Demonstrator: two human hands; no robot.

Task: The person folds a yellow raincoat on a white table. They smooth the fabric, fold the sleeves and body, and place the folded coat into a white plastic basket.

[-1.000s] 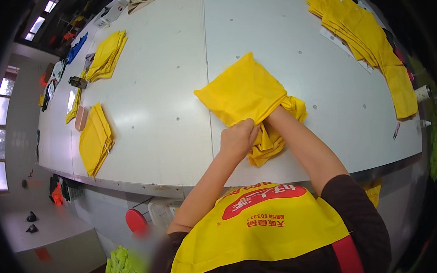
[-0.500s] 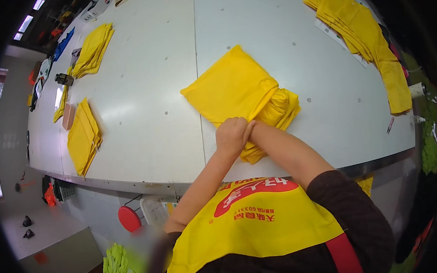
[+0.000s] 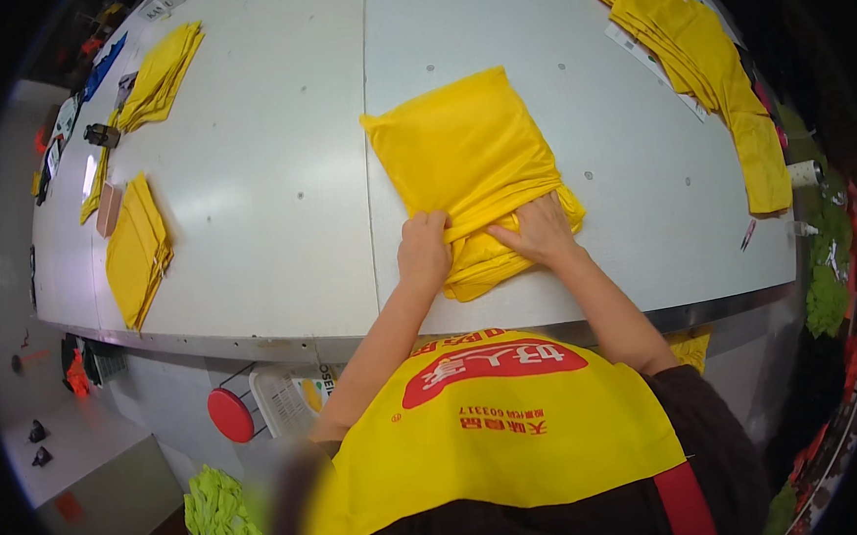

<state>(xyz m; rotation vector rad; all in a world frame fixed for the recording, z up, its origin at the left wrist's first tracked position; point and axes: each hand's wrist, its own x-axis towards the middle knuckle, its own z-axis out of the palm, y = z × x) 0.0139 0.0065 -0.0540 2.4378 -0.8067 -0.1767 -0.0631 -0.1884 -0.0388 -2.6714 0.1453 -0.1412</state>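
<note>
At the near edge of the grey worktable (image 3: 278, 208), left hand (image 3: 424, 253) pinches the folded yellow fabric stack's (image 3: 466, 162) lower fold, right hand (image 3: 541, 229) lies flat beside it, apparently pinning layers so they stay aligned.

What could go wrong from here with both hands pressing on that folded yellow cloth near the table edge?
1. The yellow cloth has bunched, loose layers under the left hand and right hand; they may slip and spoil the fold.
2. Its near end lies close to the table edge, so a pull toward the body could drag it over.
3. A pen-like item lies at the right edge; a wide sweep might knock it off.
</note>
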